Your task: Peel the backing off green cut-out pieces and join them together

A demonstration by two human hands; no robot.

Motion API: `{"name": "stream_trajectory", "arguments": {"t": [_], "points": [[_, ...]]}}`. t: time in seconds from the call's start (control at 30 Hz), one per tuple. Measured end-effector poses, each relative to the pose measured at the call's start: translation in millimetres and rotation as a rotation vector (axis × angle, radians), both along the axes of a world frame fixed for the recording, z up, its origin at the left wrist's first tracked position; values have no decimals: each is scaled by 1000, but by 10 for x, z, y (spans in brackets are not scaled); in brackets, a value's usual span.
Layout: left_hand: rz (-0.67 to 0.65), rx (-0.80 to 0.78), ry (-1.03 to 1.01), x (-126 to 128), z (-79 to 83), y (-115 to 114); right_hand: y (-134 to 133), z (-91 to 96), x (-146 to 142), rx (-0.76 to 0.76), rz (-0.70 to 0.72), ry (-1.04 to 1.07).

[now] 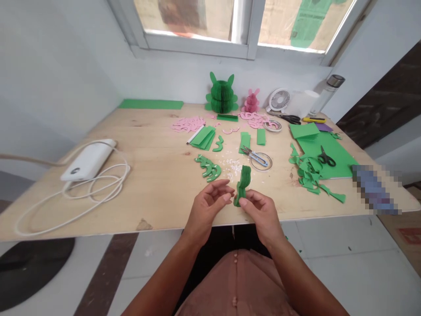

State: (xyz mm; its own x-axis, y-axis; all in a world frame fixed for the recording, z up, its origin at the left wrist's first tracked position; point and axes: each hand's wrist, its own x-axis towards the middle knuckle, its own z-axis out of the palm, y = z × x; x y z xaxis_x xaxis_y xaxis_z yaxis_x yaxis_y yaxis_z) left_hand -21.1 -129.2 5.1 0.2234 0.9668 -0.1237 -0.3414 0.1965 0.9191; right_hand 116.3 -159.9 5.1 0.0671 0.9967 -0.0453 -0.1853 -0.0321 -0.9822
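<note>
My right hand [261, 213] pinches a thick stack of wavy green paper cut-outs [244, 182] at its lower end, and the stack stands upright above the table's front edge. Just left of it is my left hand [210, 204], fingers loosely bent and thumb apart from them, with nothing visible in it. Ahead of that hand lie more curved green cut-outs [208, 167]. Small white scraps [233, 167] are scattered beyond the stack. Blue-handled snips [255, 156] rest on a roll of tape [268, 161].
A green paper figure [222, 94] and a pink one [251, 102] stand at the back, beside a small fan [279, 100]. Black scissors [326, 156] lie on green sheets [342, 158] at right, near scraps [309, 171]. A white power bank [88, 160] with looped cable sits left.
</note>
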Motion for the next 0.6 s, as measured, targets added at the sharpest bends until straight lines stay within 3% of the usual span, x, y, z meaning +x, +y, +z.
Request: {"name": "stream_trajectory", "arguments": {"t": [0.13,0.27,0.6], "points": [[-36,25,44,26,58,33,-3,4,25,47,-14,-203],[-52,12,32,55,74,44,7,-4,55,80,-24,-273],[-1,-177,-163,47,120,59,26,28,58,1,60,51]]}}
